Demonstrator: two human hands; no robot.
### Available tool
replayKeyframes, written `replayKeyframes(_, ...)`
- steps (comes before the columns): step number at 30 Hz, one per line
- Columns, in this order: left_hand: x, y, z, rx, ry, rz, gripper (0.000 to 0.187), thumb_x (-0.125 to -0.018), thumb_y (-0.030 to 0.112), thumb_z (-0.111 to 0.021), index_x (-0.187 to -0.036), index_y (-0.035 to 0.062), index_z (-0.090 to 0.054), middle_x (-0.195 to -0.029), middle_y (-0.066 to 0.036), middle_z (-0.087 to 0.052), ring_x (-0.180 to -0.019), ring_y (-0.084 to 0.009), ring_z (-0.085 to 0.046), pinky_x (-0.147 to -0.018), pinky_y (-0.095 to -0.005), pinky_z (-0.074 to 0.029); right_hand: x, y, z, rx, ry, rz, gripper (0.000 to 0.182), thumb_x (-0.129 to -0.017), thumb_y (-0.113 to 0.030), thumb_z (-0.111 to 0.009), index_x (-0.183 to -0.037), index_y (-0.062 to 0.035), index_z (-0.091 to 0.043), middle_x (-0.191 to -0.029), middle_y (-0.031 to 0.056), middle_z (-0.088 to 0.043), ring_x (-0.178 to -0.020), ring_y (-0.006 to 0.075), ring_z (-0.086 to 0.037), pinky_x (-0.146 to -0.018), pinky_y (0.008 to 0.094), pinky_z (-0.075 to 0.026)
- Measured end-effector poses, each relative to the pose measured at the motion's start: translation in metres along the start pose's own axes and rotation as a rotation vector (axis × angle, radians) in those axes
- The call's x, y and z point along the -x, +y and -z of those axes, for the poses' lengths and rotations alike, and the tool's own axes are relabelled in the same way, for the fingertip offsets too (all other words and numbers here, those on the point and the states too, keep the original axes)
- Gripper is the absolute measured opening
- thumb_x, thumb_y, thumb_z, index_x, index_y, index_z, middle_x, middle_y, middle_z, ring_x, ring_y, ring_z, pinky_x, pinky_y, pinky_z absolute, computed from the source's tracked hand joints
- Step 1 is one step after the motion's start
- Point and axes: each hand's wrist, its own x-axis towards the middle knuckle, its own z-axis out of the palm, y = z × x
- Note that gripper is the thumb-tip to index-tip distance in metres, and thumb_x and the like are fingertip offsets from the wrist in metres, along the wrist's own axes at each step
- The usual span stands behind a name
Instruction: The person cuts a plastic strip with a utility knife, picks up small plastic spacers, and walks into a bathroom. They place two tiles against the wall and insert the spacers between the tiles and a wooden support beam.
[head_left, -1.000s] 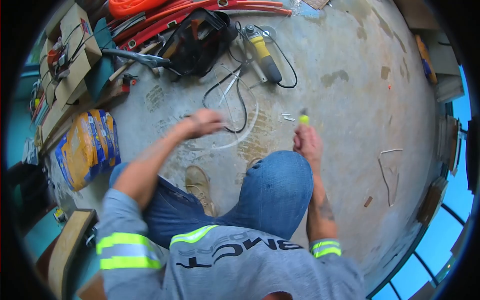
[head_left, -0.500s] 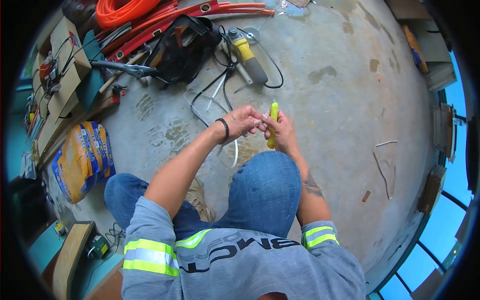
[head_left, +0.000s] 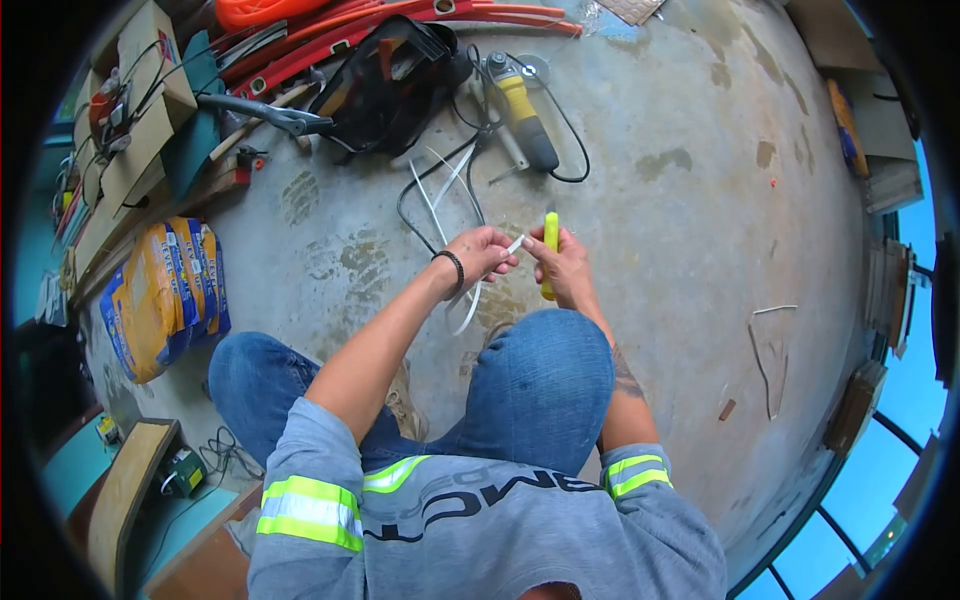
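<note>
Between the fingers of my left hand (head_left: 482, 256) I pinch a thin white strip (head_left: 515, 244). Its short end points toward my other hand, and the rest trails in loops behind my wrist. My right hand (head_left: 567, 270) is closed around a yellow utility knife (head_left: 551, 234), held upright with its tip away from me. The right thumb comes right up to the end of the strip. Both hands are close together in front of my raised knee (head_left: 545, 375). On the concrete floor beyond them lies a yellow and grey angle grinder (head_left: 527, 120) with a black cord.
A black tool bag (head_left: 385, 95) stands ahead on the left, near a red spirit level (head_left: 300, 68) and orange tubing (head_left: 265, 10). Yellow-blue sacks (head_left: 165, 295) are at my left. A bent wire-like piece (head_left: 765, 365) and a small brown scrap (head_left: 727, 410) lie right.
The end of the white strip now shows between my hands, which have drawn slightly apart. More of its loops show past my left wrist. The view has shifted a little.
</note>
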Motion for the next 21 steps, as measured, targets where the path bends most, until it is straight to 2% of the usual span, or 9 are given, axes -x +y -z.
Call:
replayKeyframes(2, 0.001, 0.003, -0.003, 0.033, -0.014, -0.001, 0.023, -0.096, 0.011, -0.053, -0.118, 0.0033, -0.053, -0.1, -0.005, -0.065, -0.081, -0.0072, -0.058, -0.07, -0.0238, -0.051, -0.01, 0.005, 0.001, -0.011, 0.011, -0.009, 0.022, -0.082, -0.016, -0.072, -0.093, -0.0049, -0.056, -0.073, 0.0016, -0.059, -0.05, 0.0068, -0.05, -0.045, 0.0229, -0.041)
replayKeyframes(4, 0.003, 0.003, -0.001, 0.19, -0.129, -0.018, 0.022, -0.095, 0.011, -0.055, -0.116, 0.0034, -0.054, -0.097, -0.004, -0.064, -0.081, -0.0081, -0.059, -0.071, -0.025, -0.052, -0.02, 0.006, 0.006, -0.277, 0.034, 0.01, 0.022, -0.082, -0.014, -0.071, -0.094, -0.0064, -0.055, -0.075, 0.0005, -0.059, -0.05, 0.0059, -0.047, -0.045, 0.0222, -0.04)
replayKeyframes(8, -0.013, -0.005, 0.001, -0.047, -0.038, -0.151, 0.033, -0.087, 0.014, -0.067, -0.117, 0.0064, -0.057, -0.095, -0.003, -0.061, -0.083, -0.0106, -0.06, -0.071, -0.0265, -0.053, -0.018, 0.01, 0.01, -0.503, -0.088, -0.226, 0.016, -0.085, -0.016, -0.067, -0.096, -0.012, -0.056, -0.077, -0.0039, -0.056, -0.051, 0.0004, -0.041, -0.045, 0.0178, -0.037)
replayKeyframes(11, -0.008, -0.018, 0.0, 0.361, -0.09, -0.314, 0.045, -0.085, 0.011, -0.07, -0.127, 0.0096, -0.054, -0.1, -0.001, -0.061, -0.087, -0.01, -0.06, -0.073, -0.0255, -0.052, -0.019, 0.011, 0.007, -0.629, -0.211, -0.282, 0.015, -0.087, -0.017, -0.066, -0.097, -0.0117, -0.056, -0.08, -0.0045, -0.059, -0.049, -0.0008, -0.04, -0.044, 0.0157, -0.035)
replayKeyframes(14, 0.009, -0.014, 0.013, 0.471, -0.115, -0.347, 0.046, -0.087, 0.012, -0.067, -0.132, 0.0105, -0.053, -0.102, -0.001, -0.063, -0.088, -0.0077, -0.06, -0.074, -0.0241, -0.051, -0.012, -0.002, -0.008, -0.619, -0.114, -0.367, 0.013, -0.088, -0.015, -0.064, -0.097, -0.0113, -0.056, -0.079, -0.003, -0.06, -0.049, -0.0011, -0.041, -0.044, 0.0157, -0.036)
replayKeyframes(16, 0.006, -0.007, 0.002, 0.396, -0.152, -0.333, 0.039, -0.091, 0.014, -0.064, -0.129, 0.0095, -0.057, -0.104, -0.002, -0.066, -0.088, -0.0045, -0.059, -0.076, -0.021, -0.049, -0.021, 0.019, 0.001, -0.629, -0.267, -0.381, 0.012, -0.09, -0.014, -0.061, -0.1, -0.0105, -0.056, -0.08, -0.0014, -0.06, -0.051, 0.0002, -0.044, -0.046, 0.0173, -0.038)
replayKeyframes(17, 0.007, 0.004, 0.003, 0.257, -0.133, -0.271, 0.038, -0.091, 0.014, -0.063, -0.128, 0.0089, -0.057, -0.103, -0.001, -0.065, -0.089, -0.0051, -0.059, -0.076, -0.0207, -0.049, -0.012, 0.009, -0.007, -0.58, -0.176, -0.331, 0.013, -0.09, -0.016, -0.062, -0.101, -0.0097, -0.056, -0.079, -0.0015, -0.06, -0.051, 0.0009, -0.044, -0.048, 0.0183, -0.039)
replayKeyframes(19, 0.006, 0.007, 0.0, 0.381, -0.121, -0.267, 0.036, -0.092, 0.014, -0.061, -0.127, 0.008, -0.056, -0.103, -0.001, -0.064, -0.088, -0.0044, -0.059, -0.071, -0.0194, -0.046, -0.008, 0.004, -0.008, -0.6, -0.235, -0.255, 0.02, -0.089, -0.019, -0.066, -0.103, -0.0087, -0.057, -0.079, -0.0018, -0.059, -0.053, 0.0024, -0.045, -0.049, 0.0193, -0.04)
replayKeyframes(21, 0.013, 0.007, 0.004, 0.443, -0.092, -0.264, 0.037, -0.092, 0.015, -0.062, -0.127, 0.007, -0.055, -0.108, -0.002, -0.064, -0.088, -0.0055, -0.06, -0.076, -0.0212, -0.05, 0.003, -0.016, -0.016, -0.261, -0.111, -0.153, 0.019, -0.093, -0.024, -0.061, -0.101, -0.0064, -0.057, -0.078, -0.0008, -0.06, -0.053, 0.0047, -0.047, -0.047, 0.0216, -0.039)
